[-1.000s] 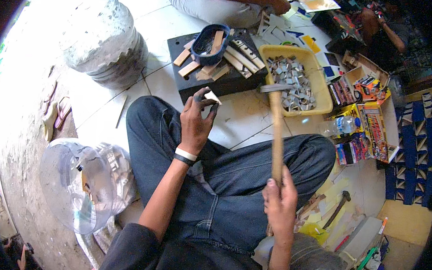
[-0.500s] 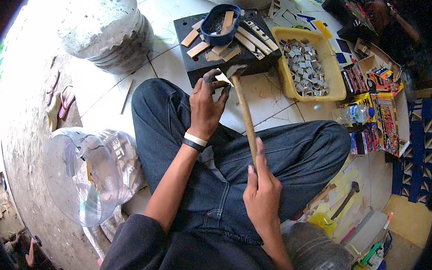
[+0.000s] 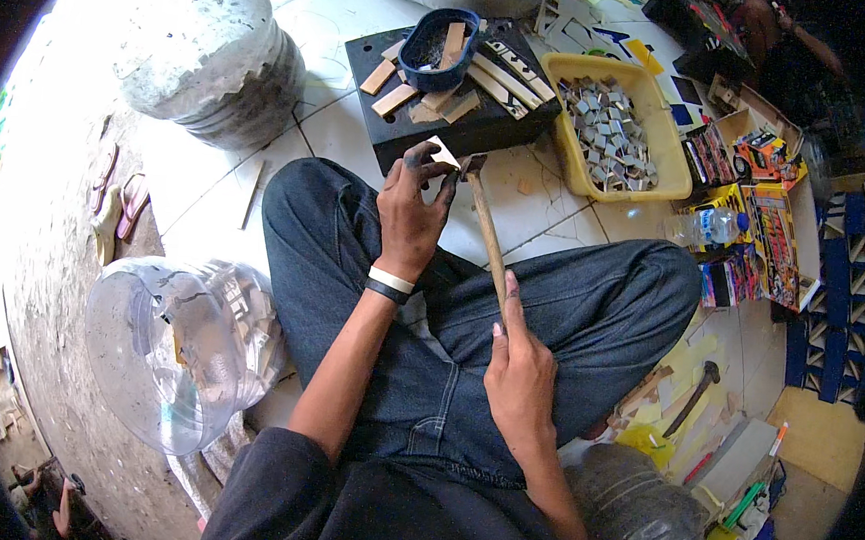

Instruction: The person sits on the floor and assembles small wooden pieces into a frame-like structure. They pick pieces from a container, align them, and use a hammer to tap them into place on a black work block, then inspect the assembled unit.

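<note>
My left hand (image 3: 409, 213) is closed in a pinch, thumb and fingers darkened, on a small white flat piece (image 3: 445, 154) just in front of the black block. My right hand (image 3: 522, 377) wraps round the wooden handle of a hammer (image 3: 488, 224), its index finger stretched along the handle. The hammer's head lies right beside my left fingertips; whether it touches the piece I cannot tell. Beyond my hands, the black block (image 3: 387, 131) bears several thin wooden strips (image 3: 394, 99) and a blue oval tub (image 3: 436, 75) with dark small bits and a strip in it.
A yellow basin (image 3: 671, 181) of small whitish pieces stands right of the block. Farther right are a water bottle (image 3: 718, 228) and colourful boxes (image 3: 776, 239). Another hammer (image 3: 692, 399) lies at my right. A clear plastic container (image 3: 161, 351) and a large whitish drum (image 3: 212, 54) stand left.
The hammer's head has come down and nearer to me, beside my left fingertips. More of the white piece shows now. My left hand has hardly moved.
</note>
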Demonstrator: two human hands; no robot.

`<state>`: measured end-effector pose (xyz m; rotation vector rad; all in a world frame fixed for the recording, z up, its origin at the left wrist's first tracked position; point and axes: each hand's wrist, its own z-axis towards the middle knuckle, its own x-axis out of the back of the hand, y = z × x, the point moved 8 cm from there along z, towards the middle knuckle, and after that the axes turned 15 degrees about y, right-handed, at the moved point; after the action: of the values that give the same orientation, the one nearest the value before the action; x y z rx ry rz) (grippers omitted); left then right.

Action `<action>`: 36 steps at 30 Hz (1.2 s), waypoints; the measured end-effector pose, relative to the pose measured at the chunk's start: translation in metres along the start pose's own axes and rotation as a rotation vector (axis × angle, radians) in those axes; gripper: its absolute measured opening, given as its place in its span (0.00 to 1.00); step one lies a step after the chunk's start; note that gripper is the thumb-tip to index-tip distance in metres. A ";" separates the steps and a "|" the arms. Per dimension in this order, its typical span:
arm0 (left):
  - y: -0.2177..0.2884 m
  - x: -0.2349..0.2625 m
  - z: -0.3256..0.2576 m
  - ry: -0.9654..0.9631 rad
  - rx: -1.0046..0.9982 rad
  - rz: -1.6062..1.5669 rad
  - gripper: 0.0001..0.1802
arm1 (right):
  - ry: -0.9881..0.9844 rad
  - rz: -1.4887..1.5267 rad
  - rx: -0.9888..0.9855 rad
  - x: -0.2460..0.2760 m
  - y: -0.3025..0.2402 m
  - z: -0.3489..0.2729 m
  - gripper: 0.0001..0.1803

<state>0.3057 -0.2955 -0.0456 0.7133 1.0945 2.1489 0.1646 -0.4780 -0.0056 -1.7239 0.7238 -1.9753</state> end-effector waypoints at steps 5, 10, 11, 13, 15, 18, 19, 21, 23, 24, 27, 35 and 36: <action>0.005 0.005 0.001 -0.038 -0.073 0.040 0.17 | 0.018 -0.037 0.031 -0.001 -0.003 0.001 0.40; -0.010 0.023 0.016 0.145 0.069 0.039 0.09 | 0.004 -0.062 0.028 -0.002 -0.001 -0.001 0.43; -0.019 0.017 0.020 0.067 0.152 0.102 0.10 | -0.008 -0.062 0.010 -0.003 0.001 -0.001 0.43; -0.038 0.002 0.024 -0.128 0.324 0.203 0.12 | -0.003 -0.066 0.013 -0.003 0.002 -0.001 0.43; -0.054 -0.012 0.023 -0.323 0.475 0.273 0.15 | 0.004 -0.048 0.013 -0.003 0.002 -0.001 0.42; -0.065 -0.028 0.016 -0.325 0.743 -0.063 0.16 | 0.022 -0.023 0.017 -0.003 0.002 0.000 0.41; -0.065 -0.032 0.015 -0.310 0.765 -0.187 0.16 | 0.032 -0.020 0.020 -0.003 0.002 0.000 0.41; -0.069 -0.037 0.012 -0.275 0.773 -0.255 0.15 | 0.054 -0.005 0.032 -0.002 0.002 0.000 0.40; -0.074 -0.038 0.008 -0.246 0.796 -0.277 0.15 | 0.059 0.002 0.033 -0.002 0.004 -0.001 0.40; -0.076 -0.038 0.008 -0.231 0.804 -0.284 0.14 | 0.051 0.004 0.025 -0.003 0.005 -0.002 0.39; -0.077 -0.038 0.008 -0.252 0.798 -0.270 0.12 | 0.047 0.001 0.029 -0.004 0.006 -0.002 0.39; -0.077 -0.036 0.010 -0.237 0.771 -0.234 0.12 | 0.168 0.103 0.142 0.030 -0.025 0.004 0.36; -0.078 -0.037 0.010 -0.223 0.773 -0.259 0.12 | 0.256 0.140 0.214 0.041 -0.033 0.001 0.36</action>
<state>0.3584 -0.2811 -0.1127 1.0418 1.7894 1.3567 0.1601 -0.4777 0.0469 -1.2786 0.6682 -2.1114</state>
